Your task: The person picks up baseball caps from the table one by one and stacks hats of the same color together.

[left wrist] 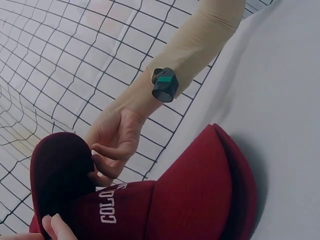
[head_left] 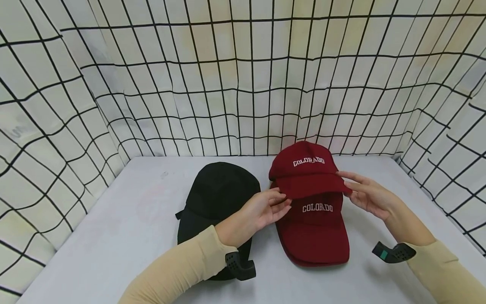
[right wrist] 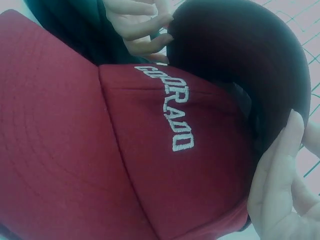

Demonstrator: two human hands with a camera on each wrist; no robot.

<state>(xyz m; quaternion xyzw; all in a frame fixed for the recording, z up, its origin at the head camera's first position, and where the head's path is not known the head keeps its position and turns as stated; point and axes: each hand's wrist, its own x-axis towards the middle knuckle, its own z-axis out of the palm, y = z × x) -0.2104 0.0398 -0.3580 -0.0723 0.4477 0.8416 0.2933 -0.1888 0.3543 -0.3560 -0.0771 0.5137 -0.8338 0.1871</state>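
Observation:
A red cap (head_left: pixel 303 150) lettered COLORADO is tilted up over another red COLORADO cap (head_left: pixel 315 240) on the table. My left hand (head_left: pixel 263 209) pinches the left edge of the upper cap's brim. At the brim's right edge, my right hand (head_left: pixel 368 196) pinches with fingers and thumb. In the right wrist view the brim's dark underside (right wrist: pixel 235 35) shows, with right fingertips (right wrist: pixel 292 125) against it. The lower cap's brim (left wrist: pixel 197 185) shows a doubled edge in the left wrist view, one brim lying close under another.
A black cap (head_left: pixel 220 190) lies left of the red caps, partly hidden behind my left forearm. The white table (head_left: pixel 125 219) is bounded at the back and sides by white walls with a black grid net (head_left: pixel 243 88). A dark camera sits on each wrist.

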